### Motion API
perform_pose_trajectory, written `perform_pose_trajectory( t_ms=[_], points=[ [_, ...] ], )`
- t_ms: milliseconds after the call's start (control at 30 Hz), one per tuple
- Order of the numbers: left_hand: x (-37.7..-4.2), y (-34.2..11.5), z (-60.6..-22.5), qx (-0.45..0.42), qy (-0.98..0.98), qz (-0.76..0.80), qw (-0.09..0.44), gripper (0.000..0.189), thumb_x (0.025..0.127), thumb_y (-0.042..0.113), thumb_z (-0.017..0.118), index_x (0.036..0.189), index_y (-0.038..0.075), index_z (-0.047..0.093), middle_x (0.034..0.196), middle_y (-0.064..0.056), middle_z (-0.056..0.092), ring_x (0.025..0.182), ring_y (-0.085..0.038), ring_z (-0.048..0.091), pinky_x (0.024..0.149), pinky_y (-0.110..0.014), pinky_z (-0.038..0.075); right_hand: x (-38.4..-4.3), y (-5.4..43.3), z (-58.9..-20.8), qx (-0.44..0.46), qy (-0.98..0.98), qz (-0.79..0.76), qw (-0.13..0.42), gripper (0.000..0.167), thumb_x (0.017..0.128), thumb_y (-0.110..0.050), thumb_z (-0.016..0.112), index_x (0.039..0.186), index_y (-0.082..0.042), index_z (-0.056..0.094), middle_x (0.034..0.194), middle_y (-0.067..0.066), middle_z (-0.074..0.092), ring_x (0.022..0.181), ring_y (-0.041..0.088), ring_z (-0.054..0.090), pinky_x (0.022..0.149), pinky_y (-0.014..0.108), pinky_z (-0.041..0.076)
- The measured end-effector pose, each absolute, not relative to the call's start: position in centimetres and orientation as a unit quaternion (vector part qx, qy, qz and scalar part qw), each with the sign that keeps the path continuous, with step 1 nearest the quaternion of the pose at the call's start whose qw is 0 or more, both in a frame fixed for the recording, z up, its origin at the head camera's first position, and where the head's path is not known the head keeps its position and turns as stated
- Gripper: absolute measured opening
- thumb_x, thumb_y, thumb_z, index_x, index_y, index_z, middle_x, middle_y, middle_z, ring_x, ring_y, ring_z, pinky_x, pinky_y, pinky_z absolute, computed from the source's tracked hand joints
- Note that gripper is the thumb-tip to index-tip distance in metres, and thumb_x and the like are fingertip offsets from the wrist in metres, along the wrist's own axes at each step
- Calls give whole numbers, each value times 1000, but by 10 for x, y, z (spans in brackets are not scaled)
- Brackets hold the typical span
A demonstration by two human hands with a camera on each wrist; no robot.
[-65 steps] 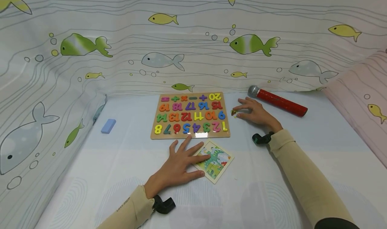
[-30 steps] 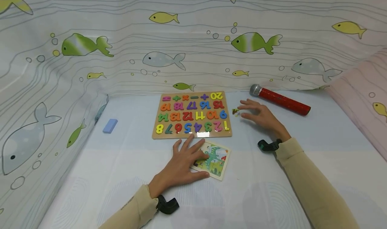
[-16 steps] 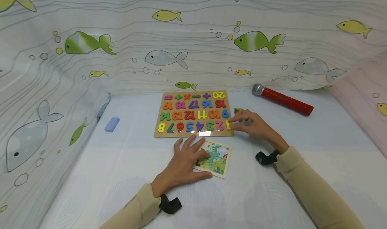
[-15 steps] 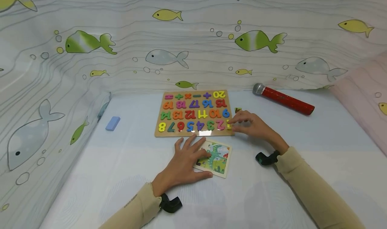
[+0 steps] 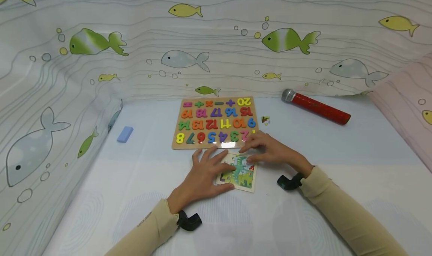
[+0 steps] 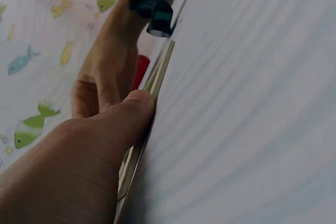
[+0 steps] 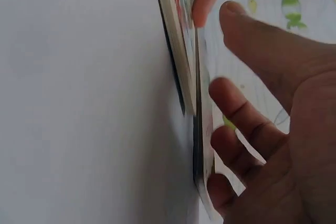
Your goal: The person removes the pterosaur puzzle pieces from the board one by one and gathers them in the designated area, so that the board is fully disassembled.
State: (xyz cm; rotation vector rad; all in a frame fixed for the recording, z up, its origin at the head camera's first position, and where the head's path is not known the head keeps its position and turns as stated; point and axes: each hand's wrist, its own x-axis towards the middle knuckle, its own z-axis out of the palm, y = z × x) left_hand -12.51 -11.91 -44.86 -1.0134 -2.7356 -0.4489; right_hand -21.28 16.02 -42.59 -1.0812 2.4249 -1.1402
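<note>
My left hand [image 5: 204, 177] lies with spread fingers over the left side of a small jigsaw puzzle [image 5: 243, 181] in a pale frame, with a green dinosaur picture. Its thumb [image 6: 126, 116] rests by the frame's near edge in the left wrist view. My right hand [image 5: 270, 149] hovers at the puzzle's upper right corner, fingers loosely bent and thumb apart. In the right wrist view nothing sits between that thumb [image 7: 252, 40] and the fingers. A loose puzzle piece [image 5: 265, 120] lies beyond the right hand. Part of the picture is hidden under the left fingers.
A wooden number board [image 5: 176, 145] with coloured numerals lies just behind the puzzle, upside down to me. At the back right is a red toy microphone [image 5: 318, 108]. A blue block [image 5: 125, 134] lies on the left. Fish-printed cloth [image 5: 236, 79] rises behind the table.
My right hand has come away from the loose piece, leftward and nearer, to the puzzle's corner. The loose piece stays behind. The puzzle has turned from a diamond slant to nearly straight under my left hand.
</note>
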Motion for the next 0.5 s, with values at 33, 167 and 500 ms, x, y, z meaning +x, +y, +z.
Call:
perform_pose_trajectory(
  t_ms=[33, 167, 500],
  points=[
    [-125, -119, -449, -341, -923, -149, 98, 49, 84, 66, 68, 126, 39, 69, 154, -7, 54, 148, -39, 36, 109, -72, 22, -212, 159, -426, -378, 830, -392, 118, 31, 83, -21, 85, 113, -24, 79, 120, -2, 67, 114, 19, 47, 96, 45, 30],
    [-126, -117, -448, -340, -923, -142, 108, 51, 84, 68, 69, 125, 38, 70, 152, -7, 56, 146, -38, 39, 110, -71, 22, -210, 153, -429, -404, 819, -399, 86, 29, 82, -19, 86, 110, -22, 80, 137, 8, 63, 133, 28, 37, 97, 50, 19],
    [-123, -113, -447, -324, -927, -155, 109, 51, 83, 67, 71, 124, 36, 72, 152, -9, 56, 147, -40, 40, 109, -71, 25, -204, 144, -432, -421, 829, -362, 71, 27, 86, -22, 82, 113, -25, 79, 139, 6, 63, 142, 36, 34, 103, 55, 16]
  ],
)
